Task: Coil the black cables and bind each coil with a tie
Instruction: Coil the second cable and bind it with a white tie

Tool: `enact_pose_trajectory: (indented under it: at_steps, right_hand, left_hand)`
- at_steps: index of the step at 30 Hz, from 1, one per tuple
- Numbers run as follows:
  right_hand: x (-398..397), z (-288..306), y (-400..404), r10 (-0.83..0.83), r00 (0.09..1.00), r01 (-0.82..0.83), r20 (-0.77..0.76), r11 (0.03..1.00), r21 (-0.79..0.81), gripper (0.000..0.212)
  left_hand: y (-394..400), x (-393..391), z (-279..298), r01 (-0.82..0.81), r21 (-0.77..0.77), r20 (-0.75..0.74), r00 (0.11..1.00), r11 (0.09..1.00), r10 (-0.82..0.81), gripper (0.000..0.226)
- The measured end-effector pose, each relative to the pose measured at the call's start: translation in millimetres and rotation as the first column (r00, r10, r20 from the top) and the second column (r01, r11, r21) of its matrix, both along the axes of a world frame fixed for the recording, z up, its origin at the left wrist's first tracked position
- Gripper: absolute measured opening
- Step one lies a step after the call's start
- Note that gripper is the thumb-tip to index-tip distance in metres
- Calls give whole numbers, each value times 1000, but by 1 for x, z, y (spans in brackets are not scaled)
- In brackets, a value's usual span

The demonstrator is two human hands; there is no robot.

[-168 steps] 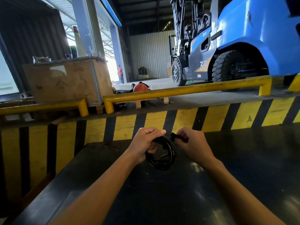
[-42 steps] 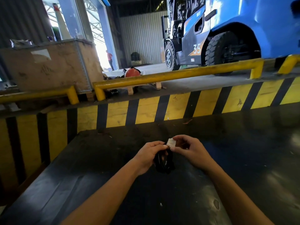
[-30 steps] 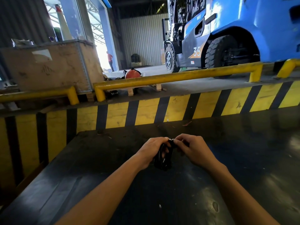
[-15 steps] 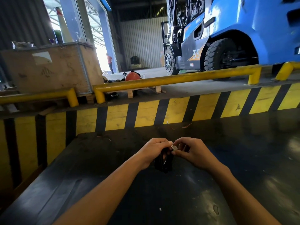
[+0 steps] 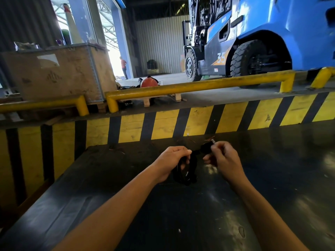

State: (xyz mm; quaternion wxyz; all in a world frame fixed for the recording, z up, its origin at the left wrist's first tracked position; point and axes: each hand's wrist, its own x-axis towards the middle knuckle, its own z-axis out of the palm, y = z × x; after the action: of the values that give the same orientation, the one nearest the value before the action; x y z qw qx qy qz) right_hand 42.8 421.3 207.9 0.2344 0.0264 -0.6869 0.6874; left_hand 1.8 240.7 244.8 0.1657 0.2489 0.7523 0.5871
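Note:
A small black cable coil (image 5: 186,171) hangs just above the black table (image 5: 163,214), squeezed narrow. My left hand (image 5: 170,160) is shut around the coil's upper part. My right hand (image 5: 222,158) sits a little to the right and pinches the end of a black tie strap (image 5: 205,147) that runs from the coil's top out to my fingertips. A small pale tip shows at the strap's far end. The part of the coil inside my left fist is hidden.
A yellow-and-black striped wall (image 5: 163,127) bounds the table's far side, with yellow guard rails (image 5: 195,86) above it. A blue forklift (image 5: 253,42) stands behind on the right, a wooden crate (image 5: 59,73) on the left. A person (image 5: 123,67) stands far off in the doorway.
My hands were touching over the coil's top. Now my right hand has drawn away to the right, pulling the strap out taut from the coil. The left hand still holds the coil.

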Motion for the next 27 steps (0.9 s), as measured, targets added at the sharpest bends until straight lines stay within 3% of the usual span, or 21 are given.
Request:
enact_pose_trajectory:
  at_steps: [2,4,6,8,11,14,17,20,23,27]
  right_hand:
    - [2,1,4,21,1000,-21,-14,1000,13,28]
    - [3,2,10,78,997,-75,-9,980,186,44]
    - [5,2,10,152,987,-158,44,924,349,39]
    - [5,1,10,166,983,-182,75,892,414,26]
    - [7,2,9,141,989,-147,46,891,430,3]
    - [4,5,10,77,996,-88,44,906,413,13]
    - [2,4,6,117,989,-145,96,912,384,24]
    - [2,-2,2,122,986,-160,117,900,406,15]
    - [3,-4,4,43,998,-62,54,907,416,5]
    - [2,2,3,16,999,-36,49,898,438,7]
  left_hand:
    - [-3,-2,2,-11,25,34,999,1000,10,28]
    - [-5,-4,4,-13,19,33,999,1000,12,28]
    - [-6,-6,8,-5,-19,-9,1000,1000,5,27]
    - [-6,-7,12,9,-73,-58,998,997,-13,26]
    - [-6,-8,16,23,-129,-94,995,991,-35,29]
    - [-4,-8,15,40,-163,-106,993,986,-58,27]
    - [-2,-9,16,56,-192,-122,989,980,-80,26]
    - [-2,-10,20,41,-235,-195,977,971,-88,20]
    - [-5,-13,22,-30,-163,-212,977,986,-6,16]
    - [-7,-13,22,-100,4,-50,994,995,100,23]
